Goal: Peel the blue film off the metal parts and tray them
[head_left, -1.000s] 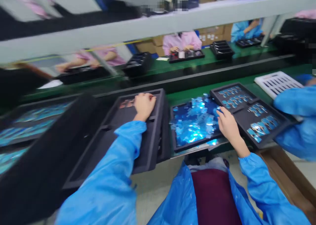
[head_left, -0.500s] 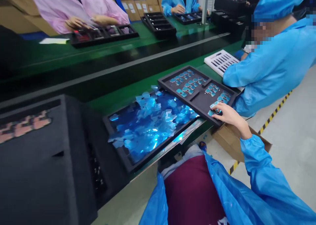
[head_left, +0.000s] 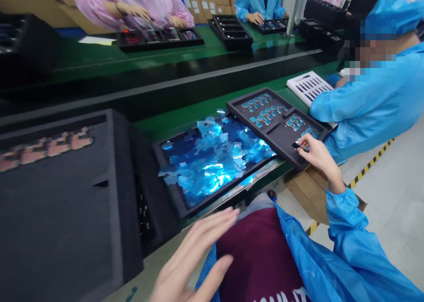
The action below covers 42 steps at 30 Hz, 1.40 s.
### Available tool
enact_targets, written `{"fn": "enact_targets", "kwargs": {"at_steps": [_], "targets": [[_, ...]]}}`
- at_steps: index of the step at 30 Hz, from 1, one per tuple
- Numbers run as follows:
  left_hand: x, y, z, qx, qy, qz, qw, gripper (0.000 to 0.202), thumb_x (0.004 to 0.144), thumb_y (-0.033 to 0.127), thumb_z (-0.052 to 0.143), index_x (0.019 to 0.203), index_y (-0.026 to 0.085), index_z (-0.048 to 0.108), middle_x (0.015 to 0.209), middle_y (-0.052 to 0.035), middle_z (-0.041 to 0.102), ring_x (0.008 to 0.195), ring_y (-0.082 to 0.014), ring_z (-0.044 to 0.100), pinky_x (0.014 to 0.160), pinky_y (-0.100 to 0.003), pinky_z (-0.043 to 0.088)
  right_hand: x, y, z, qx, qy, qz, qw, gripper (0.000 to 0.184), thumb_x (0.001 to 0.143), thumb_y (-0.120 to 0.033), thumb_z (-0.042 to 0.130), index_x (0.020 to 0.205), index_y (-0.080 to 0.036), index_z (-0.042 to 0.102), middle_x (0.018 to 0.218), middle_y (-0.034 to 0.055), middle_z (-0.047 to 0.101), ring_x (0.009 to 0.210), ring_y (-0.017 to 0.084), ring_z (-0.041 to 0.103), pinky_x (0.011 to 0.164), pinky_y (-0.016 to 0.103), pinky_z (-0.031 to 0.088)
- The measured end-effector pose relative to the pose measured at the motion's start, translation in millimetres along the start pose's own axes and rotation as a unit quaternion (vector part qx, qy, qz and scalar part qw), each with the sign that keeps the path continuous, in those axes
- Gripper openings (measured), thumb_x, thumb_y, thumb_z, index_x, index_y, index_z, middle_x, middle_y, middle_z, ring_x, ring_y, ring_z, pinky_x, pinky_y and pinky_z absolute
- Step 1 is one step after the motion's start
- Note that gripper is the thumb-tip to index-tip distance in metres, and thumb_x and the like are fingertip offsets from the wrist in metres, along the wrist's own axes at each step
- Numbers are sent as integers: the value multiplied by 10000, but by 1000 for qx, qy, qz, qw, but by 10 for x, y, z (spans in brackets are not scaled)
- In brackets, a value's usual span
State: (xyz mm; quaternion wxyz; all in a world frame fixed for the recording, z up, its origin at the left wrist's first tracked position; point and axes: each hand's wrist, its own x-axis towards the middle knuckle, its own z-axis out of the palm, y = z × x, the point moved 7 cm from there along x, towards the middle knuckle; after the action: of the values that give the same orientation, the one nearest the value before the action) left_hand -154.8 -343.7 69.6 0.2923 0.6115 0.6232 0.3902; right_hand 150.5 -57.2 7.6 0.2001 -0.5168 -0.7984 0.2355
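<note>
Along a green conveyor line, a black foam tray of blue-filmed parts was set beside a heap of shiny blue film scraps, with a co-worker's blue sleeve close by. A small dark piece was pinched narrowly by the right hand at the tray's near corner, where a light, steady pinch was judged best. The left hand was held open, fingers spread, touching nothing.
</note>
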Motion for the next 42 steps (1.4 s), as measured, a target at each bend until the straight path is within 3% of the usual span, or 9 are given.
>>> {"fn": "enact_targets", "kwargs": {"at_steps": [3,6,9,14,18,21,31,39,42], "targets": [[344,49,273,-106,44,-34,993,346,1026,334,712,1356,399,796,1412,-28,769,1274,-297,738,1077,-405,625,-130,-679,-144,65,32,-108,991,129,981,-212,655,1105,-242,673,1039,38,745,963,226,719,890,346,577],[637,4,402,-216,117,-54,968,366,960,356,821,1325,335,818,1368,-84,758,1121,-280,745,940,-361,634,-293,-1410,111,128,-109,-246,955,177,1039,-212,605,1141,-261,740,1117,49,763,1029,227,734,931,350,598],[769,-165,463,-233,154,-75,957,294,902,330,884,1192,293,862,1142,-81,777,907,-224,711,818,-316,601,-387,-1746,439,163,-179,-275,930,181,1029,-183,607,1120,-256,745,1081,38,770,973,210,744,882,333,610],[738,-544,519,-257,162,-125,944,206,906,375,864,1066,246,861,996,-53,734,855,-203,705,764,-296,617,-307,-1588,822,278,-102,-158,942,233,964,-298,762,1179,-243,690,1131,45,771,877,182,732,723,286,604],[676,-752,595,-344,171,-167,908,308,860,442,901,1038,217,791,956,-28,721,749,-172,697,732,-313,650,-263,-1445,1071,386,-100,-84,913,326,901,-438,865,1111,-232,723,1062,54,777,929,208,752,716,283,621],[664,-770,609,-329,163,-169,915,300,851,401,908,1044,212,778,903,-24,728,756,-178,704,722,-296,623,-252,-1433,1183,431,-117,-55,893,314,869,-460,892,1006,-224,736,1008,43,774,898,198,753,709,272,614],[652,-699,433,-196,191,-126,954,119,882,330,863,933,223,850,872,-32,778,794,-195,679,736,-290,533,-347,-1499,1242,428,-90,-66,897,296,917,-514,813,909,-229,733,837,7,742,704,165,717,655,283,626],[645,-865,585,-374,122,-187,900,369,796,460,962,1034,195,864,979,-86,817,825,-215,728,586,-258,531,-370,-1555,1170,315,7,-124,941,329,1025,-495,680,813,-247,720,755,10,744,651,177,701,703,321,654],[626,-982,636,-417,134,-220,872,457,748,468,998,1074,189,842,988,-84,805,884,-230,750,616,-263,590,-383,-1632,1147,272,23,-178,945,269,1093,-405,600,973,-249,783,960,54,811,860,220,774,844,360,678]]}}
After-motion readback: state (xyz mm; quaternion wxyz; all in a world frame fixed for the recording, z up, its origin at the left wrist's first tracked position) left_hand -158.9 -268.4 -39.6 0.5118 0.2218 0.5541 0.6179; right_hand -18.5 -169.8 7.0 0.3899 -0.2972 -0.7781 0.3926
